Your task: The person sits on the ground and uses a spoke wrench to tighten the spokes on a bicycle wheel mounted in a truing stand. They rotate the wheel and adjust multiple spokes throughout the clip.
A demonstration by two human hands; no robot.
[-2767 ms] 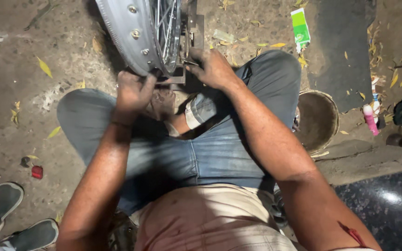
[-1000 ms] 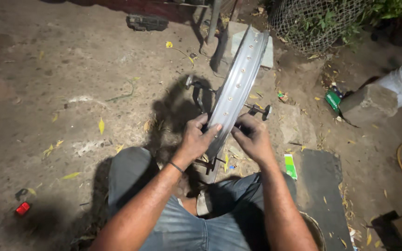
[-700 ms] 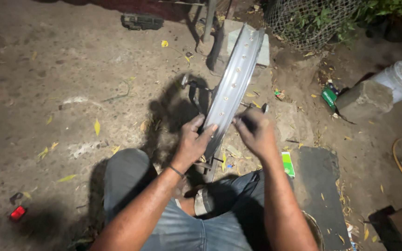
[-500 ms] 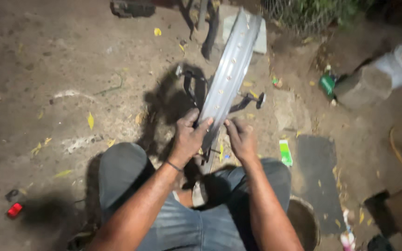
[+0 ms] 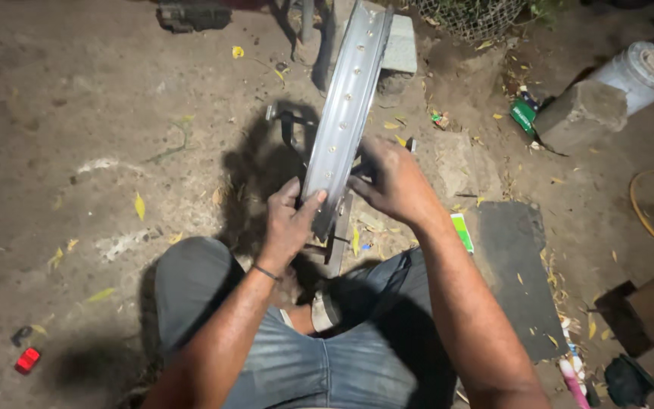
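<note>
Bare packed dirt (image 5: 77, 91), strewn with yellow leaves, served as the floor of this outdoor work spot at night. At centre frame a silver wheel rim (image 5: 346, 113) stood on edge, running from 12 o'clock down toward the person's knees. The left hand (image 5: 291, 223) was closed on the rim's lower end, thumb and fingers pinching the metal. The right hand (image 5: 393, 182) pressed against the rim's right flank, at 3 o'clock from it, fingers curled on it. A dark stand (image 5: 289, 129) sat just left of the rim. A green-and-white packet (image 5: 462, 232) lay beside a dark mat (image 5: 516, 265) at 4 o'clock, a concrete block (image 5: 580, 117) at 2 o'clock, a small red object (image 5: 27, 360) at 8 o'clock
</note>
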